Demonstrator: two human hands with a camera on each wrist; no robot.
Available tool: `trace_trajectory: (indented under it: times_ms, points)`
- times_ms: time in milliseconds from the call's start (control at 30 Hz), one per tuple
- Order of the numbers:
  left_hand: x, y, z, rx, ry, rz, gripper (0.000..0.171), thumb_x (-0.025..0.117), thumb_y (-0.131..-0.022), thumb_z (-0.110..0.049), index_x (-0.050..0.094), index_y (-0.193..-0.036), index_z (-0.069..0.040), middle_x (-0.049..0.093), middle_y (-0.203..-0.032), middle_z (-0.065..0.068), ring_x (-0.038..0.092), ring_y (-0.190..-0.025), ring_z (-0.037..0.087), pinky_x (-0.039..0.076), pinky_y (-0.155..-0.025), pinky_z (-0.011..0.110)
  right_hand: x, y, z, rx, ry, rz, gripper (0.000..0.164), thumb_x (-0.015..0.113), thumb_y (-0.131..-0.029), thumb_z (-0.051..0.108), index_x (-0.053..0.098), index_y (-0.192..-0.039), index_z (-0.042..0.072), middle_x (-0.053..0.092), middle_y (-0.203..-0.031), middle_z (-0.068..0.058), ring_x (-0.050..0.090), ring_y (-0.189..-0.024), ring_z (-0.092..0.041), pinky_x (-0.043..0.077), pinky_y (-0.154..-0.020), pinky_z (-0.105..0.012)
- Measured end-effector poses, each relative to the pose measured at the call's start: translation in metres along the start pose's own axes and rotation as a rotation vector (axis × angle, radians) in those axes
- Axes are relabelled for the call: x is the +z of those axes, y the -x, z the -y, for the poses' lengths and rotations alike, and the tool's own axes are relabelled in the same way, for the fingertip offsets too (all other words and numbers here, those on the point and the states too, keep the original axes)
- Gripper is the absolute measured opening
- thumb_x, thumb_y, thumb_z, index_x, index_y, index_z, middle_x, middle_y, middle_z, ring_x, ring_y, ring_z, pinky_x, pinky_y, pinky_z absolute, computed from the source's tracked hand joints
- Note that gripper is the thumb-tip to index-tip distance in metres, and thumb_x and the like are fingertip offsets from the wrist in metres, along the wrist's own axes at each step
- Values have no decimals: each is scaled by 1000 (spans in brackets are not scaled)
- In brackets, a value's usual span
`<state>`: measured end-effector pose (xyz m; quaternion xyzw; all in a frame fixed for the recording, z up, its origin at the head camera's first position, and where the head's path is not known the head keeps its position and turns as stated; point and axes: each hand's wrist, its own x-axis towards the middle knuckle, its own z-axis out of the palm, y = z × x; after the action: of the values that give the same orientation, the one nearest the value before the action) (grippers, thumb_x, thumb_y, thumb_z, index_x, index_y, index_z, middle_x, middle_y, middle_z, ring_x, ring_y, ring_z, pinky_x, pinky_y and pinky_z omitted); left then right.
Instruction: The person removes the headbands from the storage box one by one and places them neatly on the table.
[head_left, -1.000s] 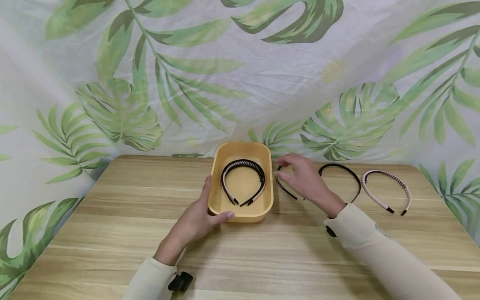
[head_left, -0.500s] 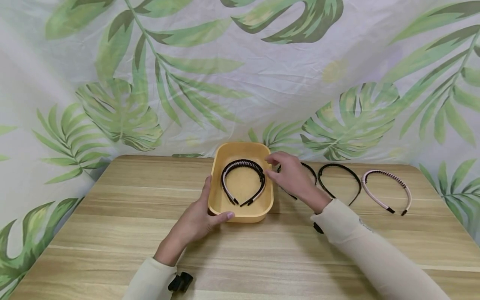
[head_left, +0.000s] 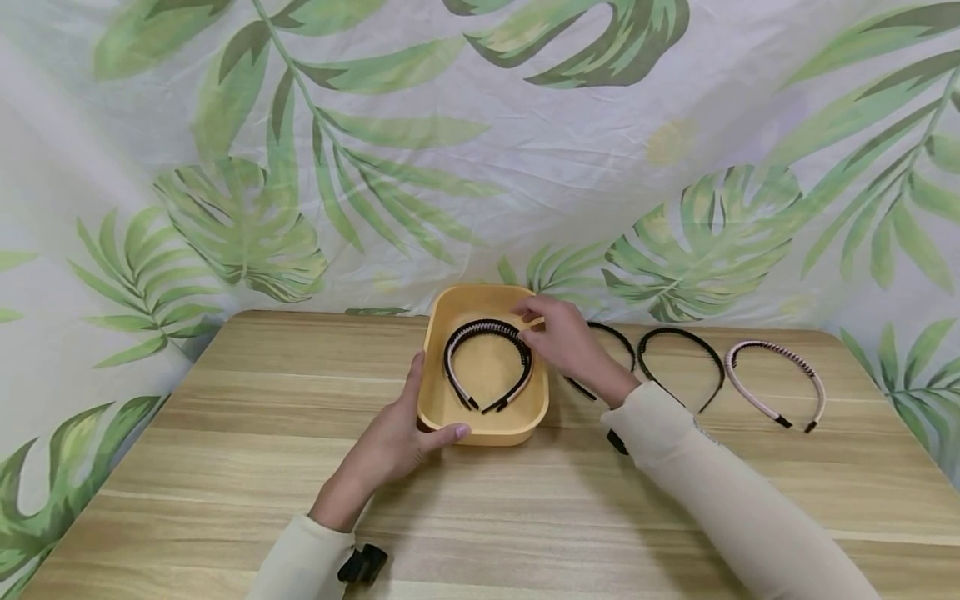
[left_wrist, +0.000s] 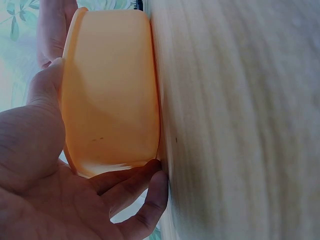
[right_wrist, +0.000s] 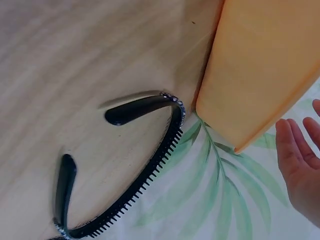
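Observation:
An orange-yellow plastic box [head_left: 495,437] stands at the table's back edge. My left hand [head_left: 393,442] grips its near left corner, thumb over the near rim and fingers along the side, as the left wrist view also shows on the box wall [left_wrist: 110,85]. Inside lie several stacked headbands [head_left: 487,327], black and pale pink. Over the right rim reaches my right hand [head_left: 562,337], holding nothing, fingertips beside the stack's right side. In the right wrist view its fingers [right_wrist: 290,145] are loosely extended. Below it a black toothed headband [right_wrist: 142,184] lies beside the box.
To the right of the box, a black headband [head_left: 618,337] lies partly behind my right hand. Beyond it are another black headband [head_left: 720,367] and a pale pink one with dark stripes [head_left: 814,379]. A leaf-print cloth [head_left: 405,167] hangs behind the wooden table [head_left: 225,433].
My right hand has moved left from the nearest black headband on the table to over the box's right rim, uncovering more of that headband. My left hand and the box have stayed put.

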<state>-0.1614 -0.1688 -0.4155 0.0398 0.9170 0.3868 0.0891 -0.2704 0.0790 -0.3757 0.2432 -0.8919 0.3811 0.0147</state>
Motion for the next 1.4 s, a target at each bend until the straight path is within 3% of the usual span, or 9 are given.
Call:
trace_trajectory:
  times_ms: [433, 667, 1067, 1400]
  points:
    - [1, 1, 0, -12, 6, -1, 126, 80, -89, -52, -11, -169, -17, 35, -164, 30, 54, -139, 42, 41, -114, 58, 0, -27, 0, 20, -42, 139, 39, 54, -100, -7, 62, -138, -6, 65, -141, -22, 62, -128, -38, 50, -109, -51]
    - [1, -1, 2, -9, 17, -1, 126, 81, -89, -53, -11, -169, -18, 35, -165, 29, 53, -140, 41, 41, -115, 58, 1, -39, -5, 72, -44, 190, 40, 56, -101, -5, 63, -140, -2, 64, -143, -18, 61, -130, -35, 49, -111, -48]
    - [0, 2, -2, 8, 1, -8, 125, 80, -90, -51, -9, -169, -16, 40, -161, 32, 58, -133, 41, 44, -111, 59, 8, -56, -10, 42, -15, 256, 37, 53, -100, -6, 65, -135, -5, 68, -133, -22, 64, -124, -35, 52, -107, -44]
    - [-1, 2, -1, 1, -4, -8, 125, 80, -90, -51, -10, -169, -15, 37, -163, 32, 55, -137, 44, 42, -113, 59, 13, -69, -13, 33, 34, 313, 41, 48, -97, -11, 67, -133, -6, 70, -131, -23, 65, -123, -35, 52, -107, -43]
